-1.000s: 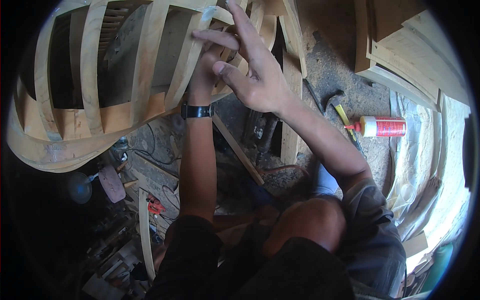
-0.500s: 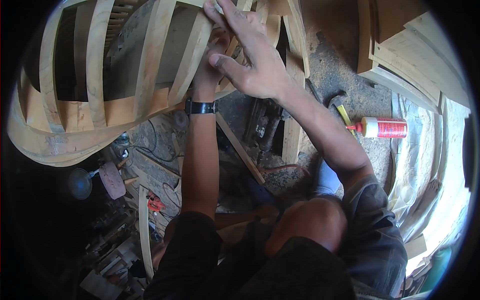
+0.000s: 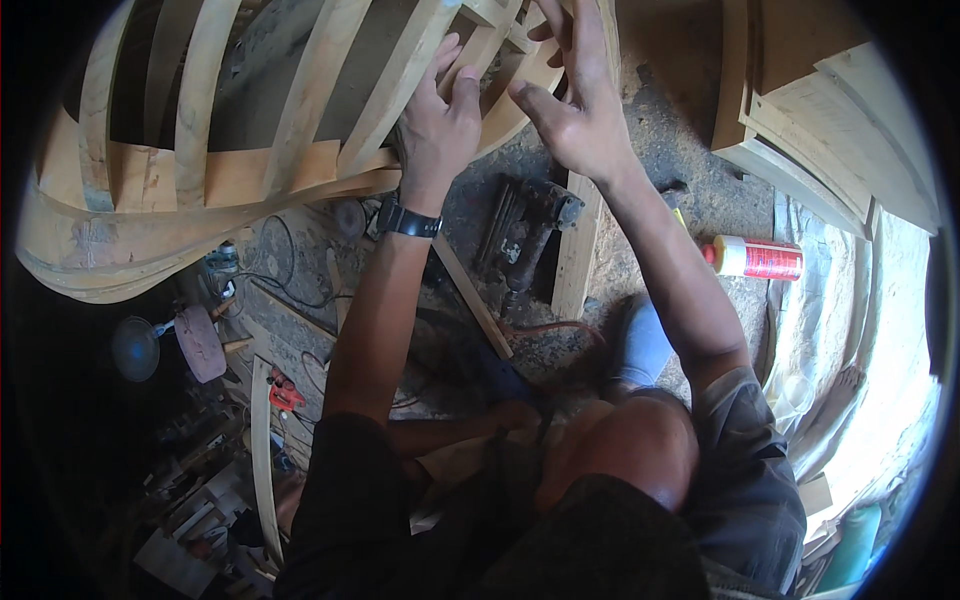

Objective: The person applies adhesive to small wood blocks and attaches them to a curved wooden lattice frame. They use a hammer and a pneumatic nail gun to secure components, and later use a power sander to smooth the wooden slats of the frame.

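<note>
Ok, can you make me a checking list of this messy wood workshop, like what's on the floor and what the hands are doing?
Surface: dusty ground with sawdust.
Job's things: curved wooden slat frame, several bent ribs joined to a thick rim.
Clutter: nail gun, white glue bottle with red label, loose wood strips, small red tool.
Fingers: left hand, black wristwatch, rests on a slat; right hand spread open at the frame, grip unclear.
Cables: thin black cord looped beneath the frame.
Surroundings: stacked curved boards, pale sheet, someone's bare foot.
</note>
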The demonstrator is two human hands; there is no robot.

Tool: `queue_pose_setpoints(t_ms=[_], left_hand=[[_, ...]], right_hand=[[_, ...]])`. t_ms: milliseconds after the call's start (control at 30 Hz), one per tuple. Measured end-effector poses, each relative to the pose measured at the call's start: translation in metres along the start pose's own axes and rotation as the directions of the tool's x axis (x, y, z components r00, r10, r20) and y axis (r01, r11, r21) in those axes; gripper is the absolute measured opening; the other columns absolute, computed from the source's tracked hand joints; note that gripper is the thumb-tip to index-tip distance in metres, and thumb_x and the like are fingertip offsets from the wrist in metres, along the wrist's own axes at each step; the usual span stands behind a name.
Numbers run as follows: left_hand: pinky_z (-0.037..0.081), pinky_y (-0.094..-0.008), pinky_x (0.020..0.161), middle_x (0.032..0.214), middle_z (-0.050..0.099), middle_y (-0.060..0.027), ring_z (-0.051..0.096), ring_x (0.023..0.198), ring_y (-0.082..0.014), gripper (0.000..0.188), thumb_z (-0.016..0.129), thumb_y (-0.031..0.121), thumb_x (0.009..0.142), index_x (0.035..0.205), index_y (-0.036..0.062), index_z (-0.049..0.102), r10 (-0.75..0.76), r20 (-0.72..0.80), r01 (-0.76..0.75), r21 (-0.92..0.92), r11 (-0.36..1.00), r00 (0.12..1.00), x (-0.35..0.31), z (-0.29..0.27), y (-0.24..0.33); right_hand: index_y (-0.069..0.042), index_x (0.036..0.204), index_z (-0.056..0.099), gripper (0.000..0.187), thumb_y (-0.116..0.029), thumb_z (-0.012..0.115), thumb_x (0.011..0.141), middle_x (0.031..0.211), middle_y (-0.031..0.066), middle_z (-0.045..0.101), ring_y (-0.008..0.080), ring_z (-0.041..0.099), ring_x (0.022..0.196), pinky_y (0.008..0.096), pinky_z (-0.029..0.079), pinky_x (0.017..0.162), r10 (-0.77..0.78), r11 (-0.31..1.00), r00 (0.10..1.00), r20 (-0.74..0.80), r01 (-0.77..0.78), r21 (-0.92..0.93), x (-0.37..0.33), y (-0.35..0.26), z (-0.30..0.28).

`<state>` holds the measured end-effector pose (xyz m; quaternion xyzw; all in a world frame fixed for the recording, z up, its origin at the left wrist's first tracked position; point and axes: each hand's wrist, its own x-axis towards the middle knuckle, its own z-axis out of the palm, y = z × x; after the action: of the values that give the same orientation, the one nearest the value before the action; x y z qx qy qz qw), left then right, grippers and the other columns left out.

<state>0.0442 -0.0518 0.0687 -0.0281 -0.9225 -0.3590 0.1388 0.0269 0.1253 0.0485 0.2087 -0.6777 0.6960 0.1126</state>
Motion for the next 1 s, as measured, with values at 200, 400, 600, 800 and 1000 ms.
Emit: queue_pose_setpoints(t_ms=[200,400,600,800,1000], left_hand=[[0.045,-0.0452,0.11,0.138,0.061,-0.021,0.057,0.131,-0.0366,0.048,0.064,0.011,0.093,0.139,0.0003,0.054,0.183,0.101,-0.201,0.227,0.953,0.978,-0.056,-0.029,0.006],[0.042,-0.0435,0.114,0.132,0.067,-0.0182,0.06,0.13,-0.0325,0.05,0.063,0.013,0.094,0.141,-0.0023,0.053,-0.049,0.625,0.075,-0.015,0.997,0.779,-0.113,-0.118,0.007],[0.042,-0.0422,0.114,0.125,0.072,-0.0141,0.062,0.128,-0.0289,0.05,0.061,0.016,0.095,0.14,-0.0018,0.054,-0.238,0.753,0.287,0.068,0.955,0.614,-0.164,-0.171,0.002],[0.042,-0.0427,0.113,0.126,0.071,-0.0156,0.063,0.126,-0.0292,0.053,0.063,0.014,0.093,0.143,-0.0011,0.053,-0.223,0.71,0.354,-0.04,0.934,0.668,-0.2,-0.163,-0.029],[0.043,-0.0422,0.112,0.126,0.071,-0.0162,0.064,0.124,-0.0272,0.054,0.064,0.015,0.093,0.143,-0.0023,0.052,-0.225,0.604,0.404,-0.177,0.898,0.765,-0.229,-0.15,-0.038]], right_hand=[[-0.001,0.163,-0.005,0.101,-0.008,0.064,0.09,0.167,0.0279,0.021,0.0423,0.016,0.156,0.0487,0.015,0.126,-0.02,0.986,0.99,0.141,0.043,-0.16,0.006,-0.009,0.032],[-0.003,0.164,0.001,0.101,-0.001,0.062,0.083,0.165,0.0264,0.026,0.0373,0.035,0.151,0.0463,0.024,0.123,0.005,0.984,0.999,0.031,-0.01,0.177,0.005,-0.019,0.014],[-0.002,0.163,0.012,0.095,0.004,0.056,0.079,0.15,0.0271,0.048,0.0324,0.046,0.143,0.0441,0.024,0.122,-0.01,0.931,0.991,0.132,-0.039,0.364,-0.009,-0.028,0.042],[-0.004,0.164,0.006,0.102,0.01,0.053,0.074,0.158,0.0259,0.038,0.0358,0.03,0.153,0.0438,0.022,0.124,-0.123,0.943,0.99,-0.072,0.139,0.302,0.012,-0.013,0.037],[-0.005,0.161,0.021,0.087,0.006,0.051,0.081,0.109,0.0141,0.067,0.0149,0.059,0.087,0.0262,0.047,0.082,0.095,0.964,0.987,0.132,-0.124,0.234,-0.058,0.007,0.01]])
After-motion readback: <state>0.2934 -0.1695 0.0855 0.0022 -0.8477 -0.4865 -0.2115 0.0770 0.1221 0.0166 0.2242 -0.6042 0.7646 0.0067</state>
